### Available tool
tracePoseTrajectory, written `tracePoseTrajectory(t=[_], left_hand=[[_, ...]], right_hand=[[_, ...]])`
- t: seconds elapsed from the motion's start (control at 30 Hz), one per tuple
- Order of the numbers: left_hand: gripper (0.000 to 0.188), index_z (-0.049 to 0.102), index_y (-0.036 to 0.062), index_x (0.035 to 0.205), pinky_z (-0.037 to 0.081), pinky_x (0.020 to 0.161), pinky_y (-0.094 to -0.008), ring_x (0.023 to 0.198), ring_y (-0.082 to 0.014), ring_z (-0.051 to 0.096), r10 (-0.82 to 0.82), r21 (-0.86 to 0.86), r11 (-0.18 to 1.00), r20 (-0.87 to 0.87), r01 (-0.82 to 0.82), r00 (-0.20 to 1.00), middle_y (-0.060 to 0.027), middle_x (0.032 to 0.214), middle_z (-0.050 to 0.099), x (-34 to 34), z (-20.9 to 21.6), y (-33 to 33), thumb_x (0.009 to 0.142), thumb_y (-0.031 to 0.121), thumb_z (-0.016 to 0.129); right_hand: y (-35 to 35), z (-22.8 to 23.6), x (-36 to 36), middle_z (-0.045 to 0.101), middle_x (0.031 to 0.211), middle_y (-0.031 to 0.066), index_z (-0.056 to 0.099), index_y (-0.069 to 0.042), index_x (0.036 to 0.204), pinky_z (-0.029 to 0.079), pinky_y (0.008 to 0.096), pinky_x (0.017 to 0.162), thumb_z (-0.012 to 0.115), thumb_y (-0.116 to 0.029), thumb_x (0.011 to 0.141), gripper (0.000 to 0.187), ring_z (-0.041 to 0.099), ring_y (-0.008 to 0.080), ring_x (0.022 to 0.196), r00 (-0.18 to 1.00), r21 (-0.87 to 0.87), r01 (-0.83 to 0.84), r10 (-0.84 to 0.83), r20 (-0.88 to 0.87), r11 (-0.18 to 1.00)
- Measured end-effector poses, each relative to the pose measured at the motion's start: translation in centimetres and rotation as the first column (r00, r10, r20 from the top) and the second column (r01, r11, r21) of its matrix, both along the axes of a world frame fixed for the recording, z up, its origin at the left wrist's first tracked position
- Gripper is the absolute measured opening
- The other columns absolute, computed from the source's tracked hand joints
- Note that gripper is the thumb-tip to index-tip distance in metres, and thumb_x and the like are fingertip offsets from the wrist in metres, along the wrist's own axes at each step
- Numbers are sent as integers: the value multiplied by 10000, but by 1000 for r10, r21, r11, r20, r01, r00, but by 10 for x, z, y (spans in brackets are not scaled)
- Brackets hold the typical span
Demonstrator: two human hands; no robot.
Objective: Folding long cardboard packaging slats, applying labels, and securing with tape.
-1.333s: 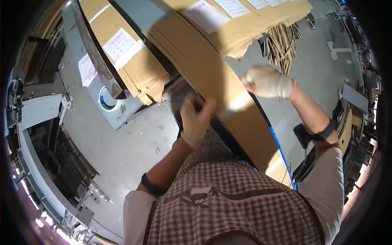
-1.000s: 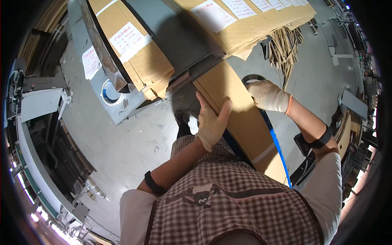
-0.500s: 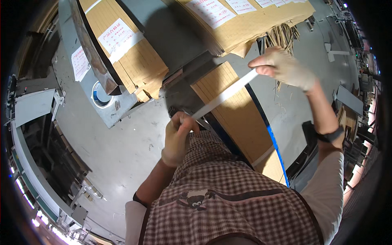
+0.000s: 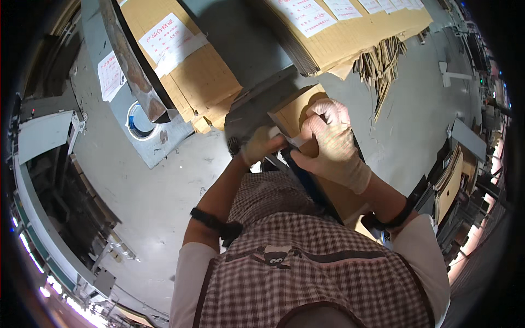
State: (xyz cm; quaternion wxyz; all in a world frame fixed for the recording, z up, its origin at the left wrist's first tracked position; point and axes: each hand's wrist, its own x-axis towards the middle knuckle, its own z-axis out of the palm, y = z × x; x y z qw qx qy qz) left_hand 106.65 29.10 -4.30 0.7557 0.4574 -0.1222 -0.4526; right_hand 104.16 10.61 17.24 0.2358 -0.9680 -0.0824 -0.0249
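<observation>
A strip of white tape (image 4: pixel 297 141) lies across the near face of a tall stack of brown cardboard strips (image 4: pixel 298 110) standing before me. My left hand (image 4: pixel 261 145), in a pale glove and slightly blurred, is closed at the stack's left side, with a bit of white tape at its fingertips. My right hand (image 4: pixel 334 146), gloved too, lies over the stack's right part. Its thumb is spread from the index finger, and the other fingers bend over the cardboard. The right end of the tape is hidden beneath it.
Beyond are cardboard stacks with white printed labels (image 4: pixel 170 44) at left and right (image 4: pixel 377 27). A tape roll (image 4: pixel 141 121) rests on a grey metal plate at left, beside a rusty metal bar (image 4: pixel 123 60). Loose cardboard strips (image 4: pixel 383 68) hang at right. Machinery lines the left side.
The tape was stretched taut in the air between both hands; now it lies against the cardboard stack. My right hand has come down and left onto the stack, and my left has moved slightly up and right.
</observation>
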Motion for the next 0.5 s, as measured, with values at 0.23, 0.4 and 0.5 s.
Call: tracePoseTrajectory(t=[0.23,0.4,0.5], left_hand=[[131,663,9,829,499,685,-323,794,-189,629,108,41,990,389,-134,915,-120,854,668,22,192,4,800,133,694],[273,668,51,817,501,755,-396,811,-285,629,49,178,865,901,-470,432,-110,844,659,23,190,-73,729,288,771],[473,623,68,1093,436,937,-462,1090,-334,584,-127,226,785,970,-576,207,-122,1155,634,27,196,-76,742,345,776]], right_hand=[[-13,24,-2,539,1147,126,629,-90,991,420,467,967,861,-291,541,544,503,350,1127,988,132,14,7,-154,991],[-70,78,34,625,1104,220,518,-49,1318,502,441,891,716,-415,824,646,613,368,1054,878,218,-288,348,-328,932],[-62,96,33,658,673,156,667,-97,1068,520,481,608,635,-312,866,297,652,399,629,897,-71,-228,181,-404,971]])
